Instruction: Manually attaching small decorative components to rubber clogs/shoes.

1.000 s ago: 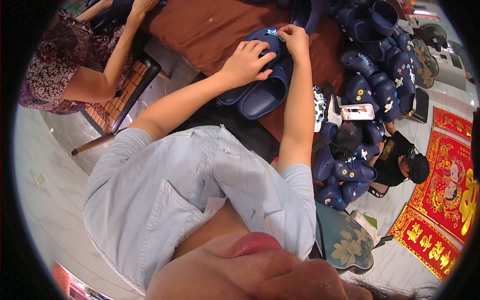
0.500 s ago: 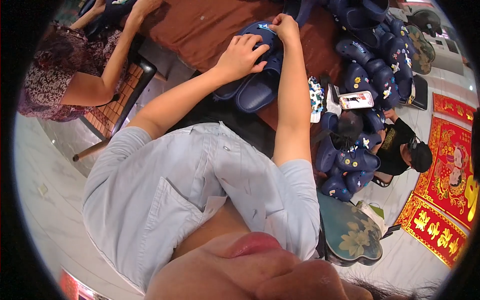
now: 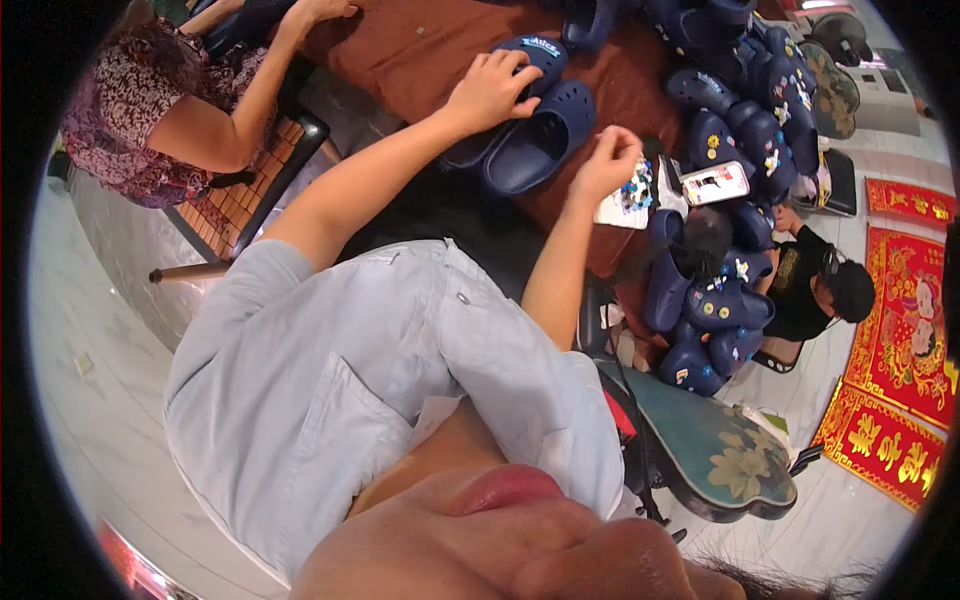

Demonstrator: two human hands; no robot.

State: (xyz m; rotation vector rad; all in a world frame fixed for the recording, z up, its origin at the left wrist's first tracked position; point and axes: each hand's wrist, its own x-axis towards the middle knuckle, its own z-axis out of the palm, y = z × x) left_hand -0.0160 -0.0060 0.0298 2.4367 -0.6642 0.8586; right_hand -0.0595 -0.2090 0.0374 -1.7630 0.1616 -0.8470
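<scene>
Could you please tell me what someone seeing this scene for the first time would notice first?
Most striking is the heap of navy clogs covering the right side of the brown table, many studded with small colourful charms. Near the table's middle, the left hand rests on a pair of navy clogs, while the right hand reaches to a small tray of charms beside them.

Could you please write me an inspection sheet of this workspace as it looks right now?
Surface: brown-covered table.
Job's things: pair of navy clogs lying on the table; small tray of colourful charms beside them.
Clutter: pile of navy clogs with charms along the table's right side; phone among them.
Hands: left hand resting on the pair of clogs; right hand at the charm tray, fingers bent.
Cables: nothing seen.
Surroundings: co-worker's arm at the table, seated person lower right, red hangings, pale tiled floor.
</scene>
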